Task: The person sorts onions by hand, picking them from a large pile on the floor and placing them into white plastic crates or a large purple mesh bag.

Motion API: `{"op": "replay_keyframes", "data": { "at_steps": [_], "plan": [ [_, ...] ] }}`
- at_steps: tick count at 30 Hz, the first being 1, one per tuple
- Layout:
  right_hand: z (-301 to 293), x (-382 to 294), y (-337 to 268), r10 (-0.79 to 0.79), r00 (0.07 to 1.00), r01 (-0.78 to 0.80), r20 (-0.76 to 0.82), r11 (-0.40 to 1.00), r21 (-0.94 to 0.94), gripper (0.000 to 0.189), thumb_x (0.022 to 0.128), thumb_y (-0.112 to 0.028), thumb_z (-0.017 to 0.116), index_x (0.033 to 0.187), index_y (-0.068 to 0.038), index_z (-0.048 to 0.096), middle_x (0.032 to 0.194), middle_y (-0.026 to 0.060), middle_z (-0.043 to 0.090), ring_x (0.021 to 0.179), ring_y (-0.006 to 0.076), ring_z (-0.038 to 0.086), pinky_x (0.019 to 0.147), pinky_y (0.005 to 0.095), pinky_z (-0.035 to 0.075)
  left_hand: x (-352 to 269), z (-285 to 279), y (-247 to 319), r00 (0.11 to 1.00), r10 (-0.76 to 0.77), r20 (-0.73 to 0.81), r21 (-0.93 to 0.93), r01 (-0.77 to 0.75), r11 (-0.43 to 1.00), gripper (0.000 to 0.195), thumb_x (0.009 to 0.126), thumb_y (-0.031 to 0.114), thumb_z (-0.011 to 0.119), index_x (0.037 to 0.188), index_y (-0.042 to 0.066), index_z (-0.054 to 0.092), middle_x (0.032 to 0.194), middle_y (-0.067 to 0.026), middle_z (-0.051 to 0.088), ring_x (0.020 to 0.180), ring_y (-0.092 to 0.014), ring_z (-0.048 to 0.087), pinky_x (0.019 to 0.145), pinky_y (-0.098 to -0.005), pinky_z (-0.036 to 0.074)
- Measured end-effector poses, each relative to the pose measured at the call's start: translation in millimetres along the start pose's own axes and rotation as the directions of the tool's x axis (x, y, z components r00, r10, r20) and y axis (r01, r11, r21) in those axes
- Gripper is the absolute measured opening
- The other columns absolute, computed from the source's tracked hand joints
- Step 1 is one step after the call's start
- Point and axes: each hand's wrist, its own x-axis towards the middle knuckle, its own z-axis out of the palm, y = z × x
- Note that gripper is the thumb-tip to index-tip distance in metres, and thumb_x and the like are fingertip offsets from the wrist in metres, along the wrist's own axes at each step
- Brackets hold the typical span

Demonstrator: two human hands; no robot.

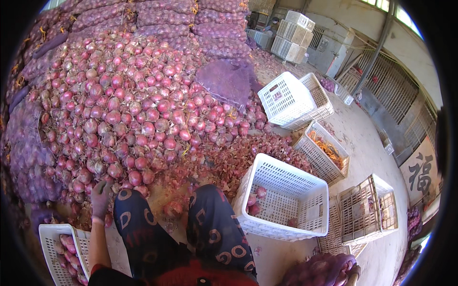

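Observation:
My left hand, in a thin light glove, reaches to the near edge of a large heap of red onions, just left of my knee; whether its fingers hold an onion is unclear. At the bottom right, my right hand is at the edge of a purple mesh bag of onions; its grip is partly hidden. A white plastic crate right of my knees holds several onions on its left side. Another white crate at lower left holds several larger-looking onions.
Loose onion skins cover the floor before my knees. Stacked filled mesh sacks stand behind the heap. At right are a crate with orange ties, more crates and white crates. A person is far back beside stacked crates.

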Motion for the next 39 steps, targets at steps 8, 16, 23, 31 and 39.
{"op": "replay_keyframes", "data": {
  "at_steps": [8, 16, 23, 31, 39],
  "plan": [
    [-44, 18, -63, -0.093, 0.979, 0.103, -0.183, 0.994, 0.044, 0.063, 0.098, -0.055, 0.038, 0.137, -0.007, 0.050, 0.129, 0.0185, 0.060, 0.124, 0.0359, 0.052, 0.103, 0.0521, 0.040, -10, -8, -162, 0.986, -0.152, 0.062, -0.377, 0.164, 0.911, 0.027, 0.090, 0.015, 0.062, 0.109, -0.004, 0.068, 0.103, -0.0117, 0.071, 0.085, -0.019, 0.065, 0.077, -0.0310, 0.052],
    [-142, -168, -381, -0.878, 0.306, 0.944, -0.369, 0.330, -0.003, 0.049, 0.100, -0.040, 0.047, 0.140, -0.012, 0.051, 0.147, 0.0206, 0.044, 0.136, 0.0372, 0.039, 0.113, 0.0481, 0.031, -71, -59, -174, 0.951, -0.285, 0.119, 0.213, 0.256, 0.943, 0.026, 0.090, 0.011, 0.059, 0.113, 0.000, 0.068, 0.095, -0.0149, 0.072, 0.085, -0.023, 0.069, 0.079, -0.0334, 0.054],
    [-190, -568, -540, -0.708, -0.665, 0.701, -0.239, -0.702, 0.129, 0.044, 0.100, -0.026, 0.050, 0.133, 0.003, 0.053, 0.139, 0.0229, 0.051, 0.133, 0.0378, 0.044, 0.112, 0.0448, 0.032, -84, -101, -176, 0.952, -0.256, -0.169, 0.229, 0.291, 0.929, 0.030, 0.089, 0.009, 0.057, 0.117, 0.004, 0.066, 0.092, -0.0181, 0.071, 0.089, -0.029, 0.070, 0.084, -0.0360, 0.054],
    [-179, -884, -545, -0.066, -0.998, 0.063, -0.007, -0.976, 0.206, 0.043, 0.094, -0.028, 0.059, 0.126, 0.001, 0.058, 0.125, 0.0218, 0.059, 0.116, 0.0389, 0.056, 0.103, 0.0437, 0.041, 23, -109, -285, 0.543, -0.449, -0.710, 0.100, 0.708, 0.699, 0.043, 0.084, 0.016, 0.055, 0.127, 0.009, 0.061, 0.128, -0.0179, 0.059, 0.121, -0.034, 0.054, 0.103, -0.0415, 0.043],
    [-116, -898, -583, -0.043, -0.978, 0.124, 0.204, -0.907, 0.403, 0.042, 0.088, -0.026, 0.064, 0.120, 0.002, 0.061, 0.119, 0.0224, 0.063, 0.107, 0.0410, 0.060, 0.094, 0.0445, 0.047, 77, -130, -414, 0.299, -0.692, -0.657, 0.023, 0.925, 0.378, 0.067, 0.076, 0.035, 0.071, 0.135, 0.013, 0.048, 0.132, -0.0189, 0.056, 0.122, -0.038, 0.053, 0.101, -0.0453, 0.045]
  ]
}}
